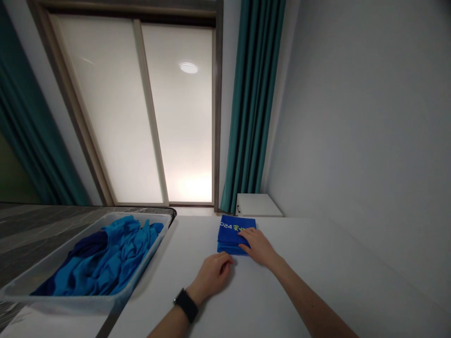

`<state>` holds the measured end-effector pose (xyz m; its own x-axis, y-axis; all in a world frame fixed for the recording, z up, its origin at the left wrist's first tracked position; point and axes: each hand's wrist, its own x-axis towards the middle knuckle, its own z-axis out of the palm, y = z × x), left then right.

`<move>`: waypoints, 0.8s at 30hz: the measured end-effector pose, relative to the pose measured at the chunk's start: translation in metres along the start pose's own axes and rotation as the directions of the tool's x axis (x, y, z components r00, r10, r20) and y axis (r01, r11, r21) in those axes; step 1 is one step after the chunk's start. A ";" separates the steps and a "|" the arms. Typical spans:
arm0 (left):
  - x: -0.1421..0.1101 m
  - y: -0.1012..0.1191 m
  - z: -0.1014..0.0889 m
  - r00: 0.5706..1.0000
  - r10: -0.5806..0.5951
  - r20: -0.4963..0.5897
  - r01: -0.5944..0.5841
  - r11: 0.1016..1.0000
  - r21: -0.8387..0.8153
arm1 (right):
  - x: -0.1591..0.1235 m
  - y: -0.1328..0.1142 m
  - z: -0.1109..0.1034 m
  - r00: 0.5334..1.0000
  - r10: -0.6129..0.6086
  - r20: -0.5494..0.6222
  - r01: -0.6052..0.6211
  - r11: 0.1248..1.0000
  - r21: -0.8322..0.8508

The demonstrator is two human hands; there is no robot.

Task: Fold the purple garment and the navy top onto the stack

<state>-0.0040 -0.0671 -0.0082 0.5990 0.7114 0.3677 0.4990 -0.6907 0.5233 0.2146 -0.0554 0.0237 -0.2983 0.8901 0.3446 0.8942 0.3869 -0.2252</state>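
A neatly folded blue garment (pixel 229 234) lies on the white tabletop (pixel 282 300), likely cloth of the same sort as in the bin. Its darker top face carries white digits "024" and small yellow-green figures; a brighter blue layer shows along the near edge. My right hand (pixel 259 246) rests on the garment's right side, fingers stretched across the print and thumb apart near the front. Curled on the table just before the garment's near left corner is my left hand (pixel 213 272), with a black watch on the wrist. Nothing shows in its fingers; whether they touch the cloth is unclear.
To the left stands a translucent plastic bin (pixel 136 286) with crumpled blue and navy cloth (pixel 109 258). A dark marbled surface (pixel 21 239) lies beyond it. Behind the table are a small white cabinet (pixel 259 205), a teal curtain (pixel 253 103) and frosted sliding doors (pixel 183 126). A wall borders the right.
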 end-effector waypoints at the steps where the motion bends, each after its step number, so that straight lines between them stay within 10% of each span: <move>1: 0.000 0.000 0.000 1.000 0.000 0.000 0.000 1.000 -0.003 | 0.000 0.001 -0.001 1.000 0.000 0.012 0.000 1.000 0.013; 24: 0.000 0.004 -0.004 0.999 -0.016 -0.033 0.015 0.999 -0.028 | 0.024 -0.002 -0.024 0.987 0.017 0.158 -0.006 0.998 -0.070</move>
<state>-0.0047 -0.0690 -0.0029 0.5697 0.7263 0.3846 0.4902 -0.6759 0.5503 0.2139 -0.0400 0.0541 -0.3324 0.9233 0.1924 0.9170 0.3641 -0.1631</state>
